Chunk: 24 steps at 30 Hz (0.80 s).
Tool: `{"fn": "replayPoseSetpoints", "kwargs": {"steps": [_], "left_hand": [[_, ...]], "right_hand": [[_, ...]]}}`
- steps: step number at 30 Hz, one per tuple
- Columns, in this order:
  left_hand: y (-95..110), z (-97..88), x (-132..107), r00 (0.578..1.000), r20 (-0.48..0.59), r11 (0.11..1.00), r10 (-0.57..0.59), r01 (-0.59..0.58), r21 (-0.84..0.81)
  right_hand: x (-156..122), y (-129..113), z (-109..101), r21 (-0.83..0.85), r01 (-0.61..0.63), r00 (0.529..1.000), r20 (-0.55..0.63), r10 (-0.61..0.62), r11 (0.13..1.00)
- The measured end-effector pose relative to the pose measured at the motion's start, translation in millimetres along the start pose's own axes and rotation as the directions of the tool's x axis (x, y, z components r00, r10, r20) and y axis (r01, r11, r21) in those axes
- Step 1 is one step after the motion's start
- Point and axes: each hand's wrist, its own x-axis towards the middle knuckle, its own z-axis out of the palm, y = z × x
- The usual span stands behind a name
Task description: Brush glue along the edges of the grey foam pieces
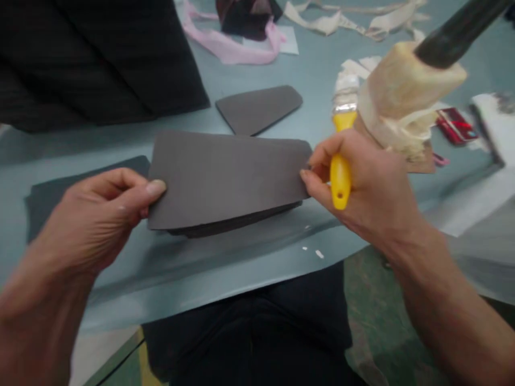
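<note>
A flat dark-grey panel [229,179] with a tapered right end is held between both hands, above a stack of similar pieces [241,221]. My left hand [107,209] pinches its left edge, thumb on top. At the right end, the thumb and fingertips of my right hand [362,182] close on the panel's edge. That same hand carries a yellow-handled paintbrush [341,166], bristles pointing away from me. Another grey piece [261,107] lies flat beyond the panel. More dark sheets [88,171] lie partly behind my left hand.
A tall dark stack [100,59] rises at the back left. On the right stands a glue-crusted container [406,91] with a dark handle sticking out. Pink cloth [229,45], pale strips [341,19] and a red box [456,126] lie on the blue-grey table [257,271].
</note>
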Motion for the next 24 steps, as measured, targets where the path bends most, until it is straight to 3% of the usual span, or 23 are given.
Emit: {"fn": "replayPoseSetpoints", "kwargs": {"steps": [3,10,15,24], "left_hand": [[2,-4.4,-3,0.999,-0.026,0.997,-0.03,0.029,-0.067],[-5,0.6,-4,0.998,0.029,0.982,0.064,-0.058,-0.179],[-5,0.6,-4,0.997,0.036,0.984,0.065,-0.058,-0.17],[-11,2.2,-5,0.995,0.01,0.975,0.094,-0.09,-0.203]], "right_hand": [[-1,0,2,-0.036,-0.01,1.0,-0.02,0.009,0.999],[-8,-5,6,-0.269,0.013,0.989,-0.136,-0.051,0.963],[-12,-2,8,-0.388,-0.034,0.992,-0.128,-0.018,0.921],[-11,-3,8,-0.421,0.048,0.982,-0.144,-0.12,0.906]]}}
